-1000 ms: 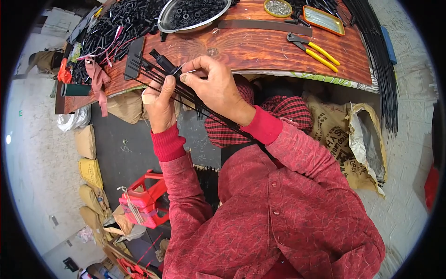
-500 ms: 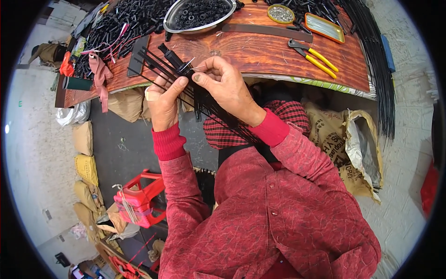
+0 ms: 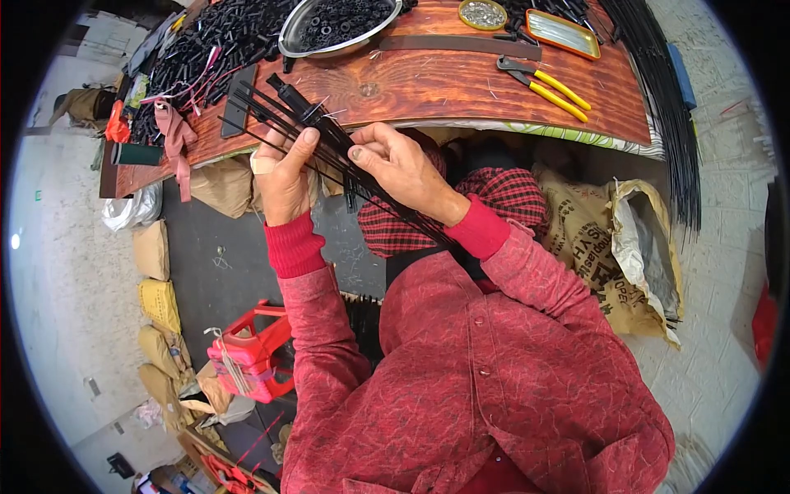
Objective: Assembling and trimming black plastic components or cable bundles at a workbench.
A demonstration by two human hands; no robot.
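A bundle of thin black rods (image 3: 385, 207) slants across my lap and up past the table's front edge. Among its upper ends is a thicker black tubular piece (image 3: 290, 94), with a collar and a thin pale pin near it. My left hand (image 3: 282, 174) is closed round the upper rods, thumb pressed on top; a light bandage wraps one finger. Lower on the bundle, my right hand (image 3: 405, 171) is closed with its thumb and bent fingers gripping the rods. Its fingertips are partly hidden behind them.
On the wooden table (image 3: 444, 90) lie yellow-handled pliers (image 3: 543, 86), a flat metal strip (image 3: 461, 46), a metal bowl of black rings (image 3: 284, 43) and a heap of black tubular parts (image 3: 210, 41). An open sack (image 3: 646, 255) stands right; a red stool (image 3: 255, 350) lower left.
My right hand has moved from the collar and pale pin down onto the rods. The tubular piece shows more fully. The whole view has shifted slightly.
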